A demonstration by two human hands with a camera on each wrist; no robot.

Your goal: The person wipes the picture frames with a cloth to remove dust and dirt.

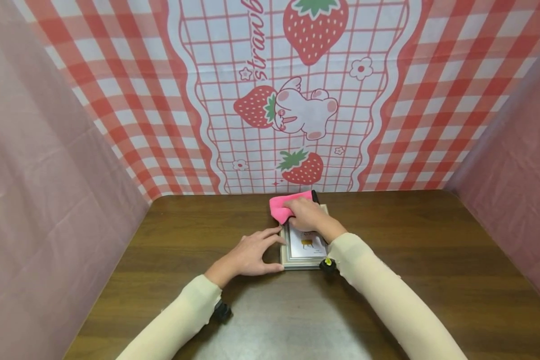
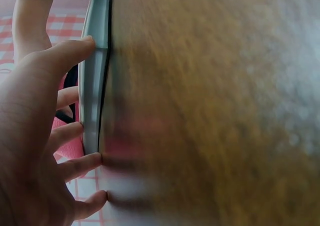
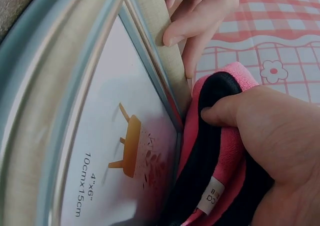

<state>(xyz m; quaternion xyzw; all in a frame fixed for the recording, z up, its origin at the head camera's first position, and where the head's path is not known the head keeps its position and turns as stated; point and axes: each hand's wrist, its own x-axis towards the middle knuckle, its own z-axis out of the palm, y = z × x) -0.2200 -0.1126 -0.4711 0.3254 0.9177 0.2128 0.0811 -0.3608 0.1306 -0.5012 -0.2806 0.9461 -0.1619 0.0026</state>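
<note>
A picture frame (image 1: pixel 303 261) with a pale, stepped border lies flat on the table, its printed insert (image 3: pixel 107 136) marked 4"x6" and showing a yellow stool-like drawing. My right hand (image 1: pixel 307 214) holds a pink cloth (image 1: pixel 279 207) with black edging and a white tag against the far end of the frame. In the right wrist view the thumb pinches the black edging (image 3: pixel 212 131). My left hand (image 1: pixel 252 252) is spread along the frame's left side, thumb at the near corner, fingertips on the border and the tabletop beside it.
The brown wooden table (image 1: pixel 184 225) reaches back to a red-and-white checked strawberry curtain (image 1: pixel 297 115) just behind the cloth. Pink drapes (image 1: pixel 49 200) hang at both sides. A dark wrist camera (image 1: pixel 222 312) sits under the left sleeve.
</note>
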